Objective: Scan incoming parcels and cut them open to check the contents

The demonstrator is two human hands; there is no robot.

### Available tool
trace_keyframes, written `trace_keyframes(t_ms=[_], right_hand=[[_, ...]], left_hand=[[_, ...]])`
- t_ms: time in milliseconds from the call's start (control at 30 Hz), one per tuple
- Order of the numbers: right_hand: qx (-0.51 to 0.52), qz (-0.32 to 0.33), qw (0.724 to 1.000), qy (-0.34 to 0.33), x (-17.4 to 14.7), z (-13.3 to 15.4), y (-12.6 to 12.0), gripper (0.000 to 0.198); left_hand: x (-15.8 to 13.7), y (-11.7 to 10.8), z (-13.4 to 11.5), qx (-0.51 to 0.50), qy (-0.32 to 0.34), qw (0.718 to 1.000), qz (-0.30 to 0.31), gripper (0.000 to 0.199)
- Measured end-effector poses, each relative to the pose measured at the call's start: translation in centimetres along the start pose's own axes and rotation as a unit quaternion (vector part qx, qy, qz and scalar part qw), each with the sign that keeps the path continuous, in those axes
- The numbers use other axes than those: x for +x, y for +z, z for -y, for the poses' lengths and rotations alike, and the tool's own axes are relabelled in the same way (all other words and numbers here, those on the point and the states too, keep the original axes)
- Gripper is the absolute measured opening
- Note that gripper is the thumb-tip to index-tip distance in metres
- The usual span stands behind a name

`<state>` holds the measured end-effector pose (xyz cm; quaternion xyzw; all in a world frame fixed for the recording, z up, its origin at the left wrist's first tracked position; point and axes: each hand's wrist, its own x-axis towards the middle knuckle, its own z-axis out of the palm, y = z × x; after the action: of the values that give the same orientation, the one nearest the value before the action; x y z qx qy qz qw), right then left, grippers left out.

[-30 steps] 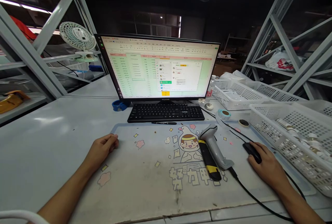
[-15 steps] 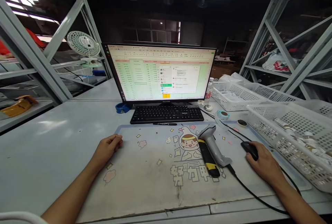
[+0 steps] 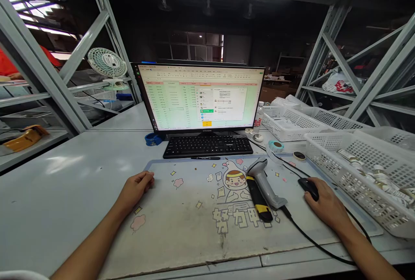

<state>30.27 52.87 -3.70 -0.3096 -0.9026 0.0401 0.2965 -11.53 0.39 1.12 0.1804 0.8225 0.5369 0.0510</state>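
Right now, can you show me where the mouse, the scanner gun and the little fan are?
mouse (image 3: pixel 309 186), head view, on its black front, ahead of the right hand (image 3: pixel 327 207).
scanner gun (image 3: pixel 264 182), head view, middle of its grey handle.
little fan (image 3: pixel 107 62), head view, centre of its round grille.

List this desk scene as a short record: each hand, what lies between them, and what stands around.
left hand: loosely curled, resting at the left edge of the desk mat, holding nothing
right hand: on the black mouse
between hands: grey barcode scanner lying on the mat, cable trailing right
behind mat: pen, black keyboard, lit monitor
right side: white baskets holding small items
left rear: small fan
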Motion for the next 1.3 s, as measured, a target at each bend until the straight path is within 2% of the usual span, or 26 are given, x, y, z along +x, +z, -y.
trace_keyframes(t_ms=[233,567,1300], right_hand=[[0.001,0.004,1.0,0.002,-0.2,-0.1,0.0,0.046],[-0.019,0.013,1.0,0.003,-0.3,-0.1,-0.1,0.045],[-0.024,0.036,0.999,0.026,-0.2,0.1,-0.3,0.048]], left_hand=[[-0.7,0.1,-1.6,0.008,-0.006,1.0,-0.005,0.054],[-0.3,-0.1,-0.4,0.02,-0.006,1.0,0.004,0.055],[-0.3,0.1,-1.2,0.034,-0.001,0.999,0.014,0.055]])
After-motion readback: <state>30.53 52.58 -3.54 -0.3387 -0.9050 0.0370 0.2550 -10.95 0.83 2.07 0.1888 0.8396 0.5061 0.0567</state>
